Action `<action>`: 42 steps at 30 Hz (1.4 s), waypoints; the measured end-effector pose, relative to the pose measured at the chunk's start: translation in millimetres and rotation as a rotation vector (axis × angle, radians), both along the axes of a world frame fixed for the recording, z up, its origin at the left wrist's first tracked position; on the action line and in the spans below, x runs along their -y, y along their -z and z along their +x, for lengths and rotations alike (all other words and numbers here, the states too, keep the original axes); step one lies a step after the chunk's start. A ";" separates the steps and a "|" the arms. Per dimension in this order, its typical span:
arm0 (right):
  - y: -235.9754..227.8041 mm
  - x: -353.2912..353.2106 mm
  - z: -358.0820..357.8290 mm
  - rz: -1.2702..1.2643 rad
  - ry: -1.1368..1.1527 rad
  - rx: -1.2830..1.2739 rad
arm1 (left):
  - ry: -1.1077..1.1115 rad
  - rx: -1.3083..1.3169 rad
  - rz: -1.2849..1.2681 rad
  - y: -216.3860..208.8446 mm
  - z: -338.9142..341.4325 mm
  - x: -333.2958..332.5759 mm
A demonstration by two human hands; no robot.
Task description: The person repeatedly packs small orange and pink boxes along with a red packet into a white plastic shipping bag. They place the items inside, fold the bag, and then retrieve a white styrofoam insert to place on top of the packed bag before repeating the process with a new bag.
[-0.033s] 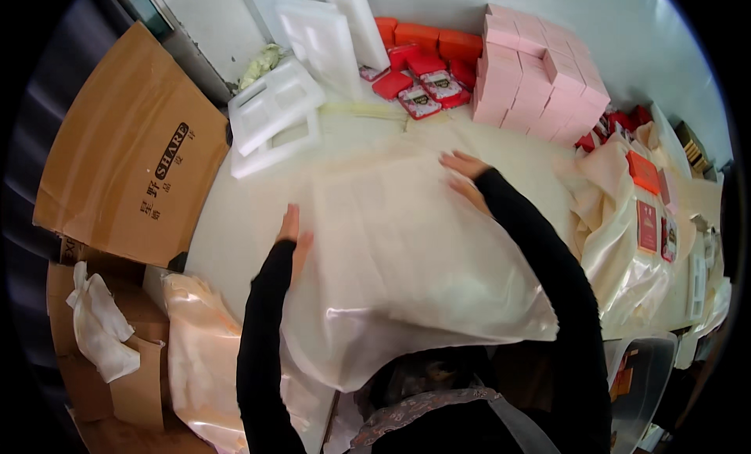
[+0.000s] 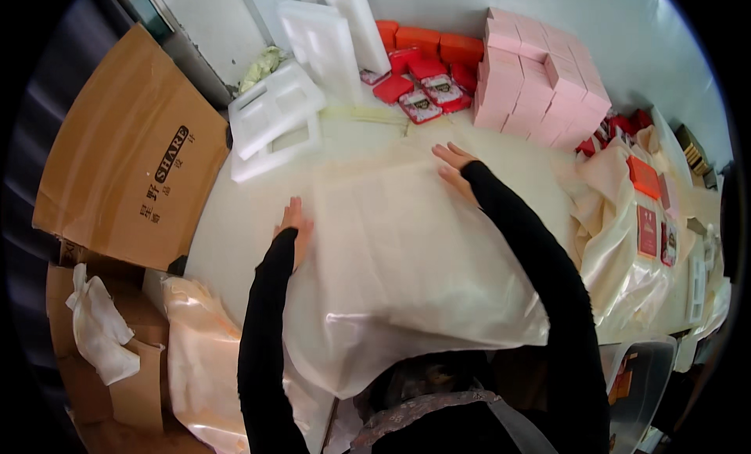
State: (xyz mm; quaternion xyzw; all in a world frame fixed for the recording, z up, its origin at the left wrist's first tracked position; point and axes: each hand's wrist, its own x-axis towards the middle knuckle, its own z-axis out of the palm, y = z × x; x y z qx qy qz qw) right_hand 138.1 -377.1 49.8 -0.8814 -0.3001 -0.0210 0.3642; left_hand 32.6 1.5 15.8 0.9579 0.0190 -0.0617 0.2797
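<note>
Here, the cream satiny cloth [image 2: 407, 258] is lying in the middle of the table [image 2: 223, 231], its near edge drooping toward the person's body and a squarish outline showing on its surface. The left hand [image 2: 296, 229] is resting open beside the cloth's left side, fingers pointing to the far side; whether it is touching the fabric, I cannot tell. The right hand [image 2: 458, 171] is reaching to the far right corner, fingers extended and not closing on anything visible. On the far left, white foam trays [image 2: 275, 116] are leaning together, while red tins [image 2: 420, 106] and a stack of pink boxes [image 2: 540, 90] are standing along the far side. A cardboard box [image 2: 129, 157] is rising at the left, and another glossy cloth [image 2: 622, 278] is spreading at the right, bearing an orange box [image 2: 644, 177].
</note>
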 end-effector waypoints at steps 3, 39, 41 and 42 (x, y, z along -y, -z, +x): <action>38.4 -21.8 46.5 -0.477 0.242 -0.299 | -0.037 -0.063 0.157 39.1 80.9 -21.9; -44.3 -59.6 356.5 -0.816 0.690 0.250 | 0.211 0.467 0.012 -6.5 30.1 29.2; -40.4 -62.4 350.8 -0.839 0.759 0.257 | 0.198 0.490 -0.009 -11.2 28.5 28.6; -40.2 -61.2 347.1 -0.751 0.791 0.347 | 0.192 0.503 -0.015 -14.6 25.8 28.9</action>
